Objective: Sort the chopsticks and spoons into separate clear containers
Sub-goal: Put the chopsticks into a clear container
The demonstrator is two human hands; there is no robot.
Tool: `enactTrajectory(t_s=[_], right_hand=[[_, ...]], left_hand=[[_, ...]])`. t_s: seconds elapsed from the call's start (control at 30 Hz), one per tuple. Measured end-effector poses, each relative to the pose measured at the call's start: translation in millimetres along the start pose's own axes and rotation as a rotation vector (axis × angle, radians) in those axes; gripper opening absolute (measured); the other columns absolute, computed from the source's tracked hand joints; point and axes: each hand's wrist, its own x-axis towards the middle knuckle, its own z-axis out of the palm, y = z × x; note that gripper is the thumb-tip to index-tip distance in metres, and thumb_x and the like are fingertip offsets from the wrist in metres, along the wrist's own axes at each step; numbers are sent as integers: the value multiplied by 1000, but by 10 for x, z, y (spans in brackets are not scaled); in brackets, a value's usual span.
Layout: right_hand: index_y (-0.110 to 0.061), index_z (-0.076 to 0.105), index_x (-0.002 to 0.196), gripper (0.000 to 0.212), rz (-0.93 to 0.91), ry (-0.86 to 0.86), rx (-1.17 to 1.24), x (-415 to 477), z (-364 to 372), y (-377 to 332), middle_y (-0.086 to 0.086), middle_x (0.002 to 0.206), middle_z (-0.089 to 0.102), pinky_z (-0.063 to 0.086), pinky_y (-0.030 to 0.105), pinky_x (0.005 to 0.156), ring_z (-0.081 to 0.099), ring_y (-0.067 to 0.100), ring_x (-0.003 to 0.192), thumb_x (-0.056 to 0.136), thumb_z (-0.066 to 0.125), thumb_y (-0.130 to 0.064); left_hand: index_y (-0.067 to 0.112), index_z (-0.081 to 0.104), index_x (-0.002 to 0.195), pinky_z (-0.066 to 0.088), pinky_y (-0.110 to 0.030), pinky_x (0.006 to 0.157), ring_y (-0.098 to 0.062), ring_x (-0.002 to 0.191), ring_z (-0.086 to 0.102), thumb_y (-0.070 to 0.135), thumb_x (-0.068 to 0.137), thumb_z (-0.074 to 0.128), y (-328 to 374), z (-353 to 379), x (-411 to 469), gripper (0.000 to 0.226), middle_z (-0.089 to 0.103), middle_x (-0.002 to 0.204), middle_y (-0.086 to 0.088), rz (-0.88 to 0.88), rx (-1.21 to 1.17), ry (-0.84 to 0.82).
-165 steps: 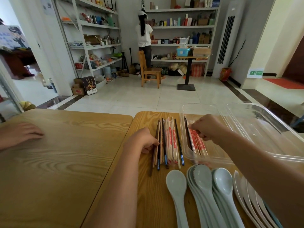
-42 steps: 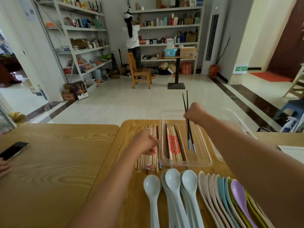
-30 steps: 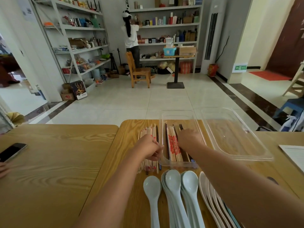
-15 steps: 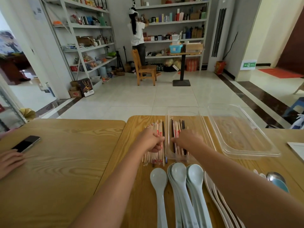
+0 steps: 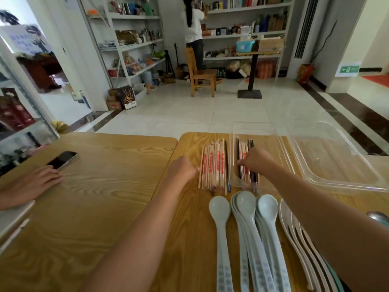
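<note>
Where chopsticks (image 5: pixel 243 146) lie, right hand (image 5: pixel 255 160) curled — pinching them

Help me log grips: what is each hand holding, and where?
Right hand fingers curl on chopsticks in the narrow container, mid-length; left hand touches the wrapped pile's side. Actual grip cannot be told.

A: What's the floor like?
B: Pale glossy tiles (image 5: pixel 189 114), with a dark strip (image 5: pixel 355 131) along the right side.
A: And the walls?
B: White shelves (image 5: pixel 134 42) on the left and a back shelf (image 5: pixel 242 35) — both crowded with goods. A wooden chair (image 5: pixel 202 73) and a pedestal table (image 5: pixel 253 70) stand before them; a person (image 5: pixel 193 24) faces the back shelf. Daylight comes through the left doorway (image 5: pixel 61 102).
</note>
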Motion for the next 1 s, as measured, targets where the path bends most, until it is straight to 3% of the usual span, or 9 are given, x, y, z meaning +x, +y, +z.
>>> enactTrajectory(t_s=[0.1, 0.2, 0.4, 0.47, 0.6, 0.7, 0.9, 1.0], right_hand=[[-6, 55, 69, 38, -17, 19, 54, -51, -71, -32, 0, 55, 45, 33, 21, 43, 38, 11, 45, 93, 63, -33], [-5, 57, 69, 38, -39, 31, 72, -115, -118, -72, 0, 53, 44, 34, 21, 44, 38, 11, 44, 94, 62, -33], [5, 69, 91, 37, -66, 31, 111, -226, -147, -110, 1, 54, 46, 37, 21, 45, 41, 11, 45, 95, 62, -30], [6, 69, 92, 36, -64, 25, 131, -254, -155, -103, 1, 53, 46, 37, 21, 44, 40, 11, 43, 95, 62, -29], [2, 66, 83, 30, -56, 30, 167, -288, -157, -61, 1, 53, 42, 36, 23, 44, 37, 11, 43, 95, 62, -26], [-4, 57, 70, 33, -48, 12, 196, -296, -144, -35, 1, 51, 39, 35, 23, 44, 35, 12, 42, 95, 63, -26], [-7, 54, 65, 36, -42, 34, 234, -309, -151, -70, 1, 51, 40, 38, 24, 47, 37, 12, 43, 96, 60, -23], [-3, 60, 70, 35, -48, 104, 309, -309, -182, -153, 2, 55, 45, 38, 23, 46, 38, 12, 44, 96, 60, -26]], left_hand=[[12, 63, 87, 41, -22, 48, -11, 58, 57, 41, 91, 66, 53, 42, -4, 29, 63, 75, 0, 7, 15, -43], [15, 59, 83, 45, -21, 53, -11, 62, 59, 44, 88, 69, 148, 84, 25, 31, 63, 76, 1, 32, 14, -100], [14, 59, 91, 61, -32, 75, -19, 82, 69, 26, 92, 67, 221, 104, 99, 15, 69, 91, -5, 1, -44, -221], [13, 59, 90, 60, -33, 75, -20, 86, 69, 20, 93, 66, 214, 75, 103, 11, 70, 95, -8, -28, -106, -270], [7, 62, 99, 58, -29, 64, -20, 85, 69, 14, 93, 65, 182, 42, 99, 9, 71, 99, -10, -68, -229, -299], [6, 61, 100, 61, -34, 72, -23, 91, 71, 11, 93, 65, 133, 21, 86, 9, 71, 101, -11, -77, -295, -292], [3, 62, 99, 62, -35, 71, -20, 81, 73, 11, 93, 64, 16, -78, 26, 10, 74, 95, -11, -75, -402, -267], [3, 64, 91, 60, -26, 62, -11, 65, 72, 18, 94, 64, 54, -180, -21, 15, 74, 91, -10, -16, -353, -242]])
